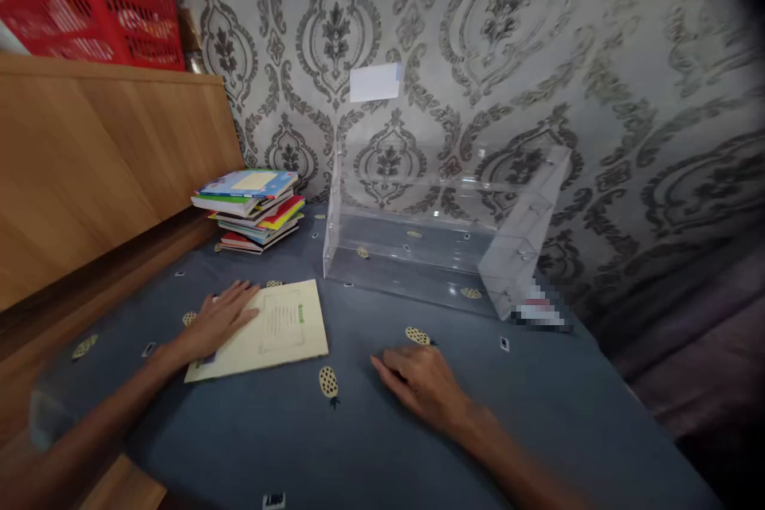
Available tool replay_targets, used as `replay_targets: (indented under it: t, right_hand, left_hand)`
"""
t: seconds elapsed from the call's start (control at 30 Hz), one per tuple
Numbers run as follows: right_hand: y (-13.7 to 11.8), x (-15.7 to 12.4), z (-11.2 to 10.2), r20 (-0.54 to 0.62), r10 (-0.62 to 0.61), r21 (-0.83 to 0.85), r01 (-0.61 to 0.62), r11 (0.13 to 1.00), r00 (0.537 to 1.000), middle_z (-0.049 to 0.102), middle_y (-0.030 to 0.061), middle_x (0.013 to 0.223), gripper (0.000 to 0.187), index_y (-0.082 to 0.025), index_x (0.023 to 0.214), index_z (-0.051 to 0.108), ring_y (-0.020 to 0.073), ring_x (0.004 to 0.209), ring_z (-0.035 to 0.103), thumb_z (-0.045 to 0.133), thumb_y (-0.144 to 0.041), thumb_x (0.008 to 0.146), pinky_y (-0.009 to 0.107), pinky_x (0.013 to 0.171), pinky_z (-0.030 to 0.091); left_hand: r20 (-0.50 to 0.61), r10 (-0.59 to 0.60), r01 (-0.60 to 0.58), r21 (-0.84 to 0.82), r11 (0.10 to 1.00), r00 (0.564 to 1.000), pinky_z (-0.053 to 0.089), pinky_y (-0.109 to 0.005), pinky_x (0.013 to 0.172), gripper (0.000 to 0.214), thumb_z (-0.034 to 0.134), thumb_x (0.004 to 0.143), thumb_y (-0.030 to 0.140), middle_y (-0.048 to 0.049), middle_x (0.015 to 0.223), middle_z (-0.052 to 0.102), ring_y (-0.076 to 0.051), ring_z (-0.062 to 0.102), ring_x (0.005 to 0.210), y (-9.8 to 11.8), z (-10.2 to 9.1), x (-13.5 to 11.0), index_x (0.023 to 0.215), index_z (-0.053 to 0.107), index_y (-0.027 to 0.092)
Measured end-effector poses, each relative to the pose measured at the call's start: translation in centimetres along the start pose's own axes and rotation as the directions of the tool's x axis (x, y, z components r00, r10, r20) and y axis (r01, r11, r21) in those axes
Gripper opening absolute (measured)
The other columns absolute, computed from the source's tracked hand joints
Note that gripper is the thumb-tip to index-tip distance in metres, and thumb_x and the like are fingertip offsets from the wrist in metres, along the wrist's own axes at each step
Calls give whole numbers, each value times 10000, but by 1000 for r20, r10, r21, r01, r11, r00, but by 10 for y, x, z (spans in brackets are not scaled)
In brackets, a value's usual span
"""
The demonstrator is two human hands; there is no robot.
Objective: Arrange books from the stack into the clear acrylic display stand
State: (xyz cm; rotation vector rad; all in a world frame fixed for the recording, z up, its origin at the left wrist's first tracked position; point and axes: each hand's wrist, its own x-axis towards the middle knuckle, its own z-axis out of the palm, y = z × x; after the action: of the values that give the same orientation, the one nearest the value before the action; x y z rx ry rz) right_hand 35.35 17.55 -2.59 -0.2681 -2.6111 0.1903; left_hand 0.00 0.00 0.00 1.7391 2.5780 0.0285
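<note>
A thin cream-coloured booklet [292,327] lies on the dark blue cloth with a green mark and a framed block of print on its face. My left hand [225,317] rests flat over its left part, fingers stretched out. To the right, apart from the booklet, my right hand [421,378] sits low over the cloth with its fingers curled in, and nothing shows in them. Behind both hands stands a clear acrylic rack [412,255] with stepped tiers. A stack of books [254,211] in mixed colours rises at the back left, a blue one on top.
A wooden cabinet [107,167] borders the left side, carrying a red plastic basket [119,8]. The pineapple-patterned tablecloth [370,446] covers the table up to the papered wall, where a white label [374,83] is stuck. A blurred-out item [541,309] lies by the rack's right end.
</note>
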Motion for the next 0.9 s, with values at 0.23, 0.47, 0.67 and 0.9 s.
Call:
replay_targets:
  t: [0.23,0.47,0.67,0.9]
  right_hand:
    - [-3,0,-2,72,49,-25,-48,999,996,564,4,544,529,-175,639,602,108,497,459,331,-339,1063,284,567,234]
    - [-3,-1,0,107,79,-54,-74,996,991,578,1,559,495,-166,649,611,96,497,427,374,-332,1052,289,566,191]
    - [-3,0,-2,134,89,-32,-85,996,987,583,-1,564,481,-164,648,608,92,498,410,391,-327,1045,286,570,189]
    - [-6,1,-5,146,100,-46,-94,994,984,584,-2,566,461,-164,645,603,94,502,406,415,-314,1039,293,572,188]
  left_hand:
    - [-81,-16,16,2,1000,997,342,-562,1151,627,213,990,548,-65,1565,419,-295,353,1470,-3,17,-3,1518,420,280]
    - [-98,-16,20,35,999,995,318,-613,1146,666,192,970,561,-91,1530,473,-324,376,1454,-2,11,-4,1501,445,250]
    - [-37,267,-266,43,963,963,236,-627,1187,738,395,881,719,13,1625,286,-328,266,1503,32,15,-35,1553,269,442]
    - [48,386,-388,25,921,921,179,-581,1217,638,385,934,662,59,1622,276,-285,220,1522,11,8,-12,1533,265,477]
